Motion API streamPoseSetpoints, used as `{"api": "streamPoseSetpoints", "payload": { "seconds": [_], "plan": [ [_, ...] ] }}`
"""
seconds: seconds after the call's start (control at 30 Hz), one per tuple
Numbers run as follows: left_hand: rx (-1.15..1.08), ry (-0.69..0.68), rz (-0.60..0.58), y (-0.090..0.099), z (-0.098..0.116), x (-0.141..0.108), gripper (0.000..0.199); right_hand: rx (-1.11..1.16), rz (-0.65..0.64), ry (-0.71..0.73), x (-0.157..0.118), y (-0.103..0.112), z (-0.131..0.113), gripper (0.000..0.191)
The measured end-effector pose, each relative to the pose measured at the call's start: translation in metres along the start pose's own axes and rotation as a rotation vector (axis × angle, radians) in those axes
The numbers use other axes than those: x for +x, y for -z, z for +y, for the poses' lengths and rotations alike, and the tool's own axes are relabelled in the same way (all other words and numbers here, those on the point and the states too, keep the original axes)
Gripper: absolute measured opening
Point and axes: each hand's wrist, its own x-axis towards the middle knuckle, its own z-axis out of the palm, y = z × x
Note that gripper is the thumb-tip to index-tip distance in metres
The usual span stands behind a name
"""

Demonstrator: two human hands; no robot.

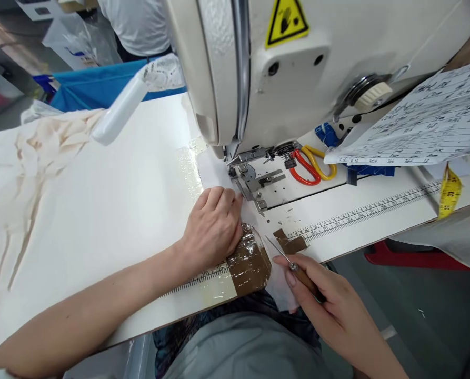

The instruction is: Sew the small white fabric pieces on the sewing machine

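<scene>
White thin fabric strip (258, 221) lies under a sewing machine's metal presser foot (246, 173); left hand (213, 226) presses it flat, fingers curled, holding nothing. Right hand (329, 300) pinches a wooden-handled awl (293, 266).

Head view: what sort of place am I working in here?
Most likely a garment sewing workshop: an industrial sewing machine, white fabric under the left hand, and a yellow tape measure.
</scene>
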Motion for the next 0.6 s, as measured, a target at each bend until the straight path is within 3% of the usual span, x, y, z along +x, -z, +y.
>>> {"api": "streamPoseSetpoints", "payload": {
  "seconds": [0.17, 0.3, 0.43, 0.6],
  "plan": [
    [0.099, 0.001, -0.013, 0.000, -0.003, 0.004, 0.033, 0.403, -0.064, -0.311, 0.000, -0.013, -0.002, 0.037],
    [0.081, -0.003, -0.011, 0.002, -0.005, 0.003, 0.034, 0.739, -0.098, -0.452, -0.004, -0.026, -0.006, 0.045],
    [0.072, -0.004, -0.027, 0.002, -0.006, 0.001, 0.038, 0.851, -0.064, -0.530, -0.006, -0.031, -0.014, 0.046],
    [0.062, 0.020, -0.046, 0.001, -0.007, 0.002, 0.040, 0.855, -0.013, -0.496, -0.004, -0.029, -0.016, 0.043]
  ]
}}
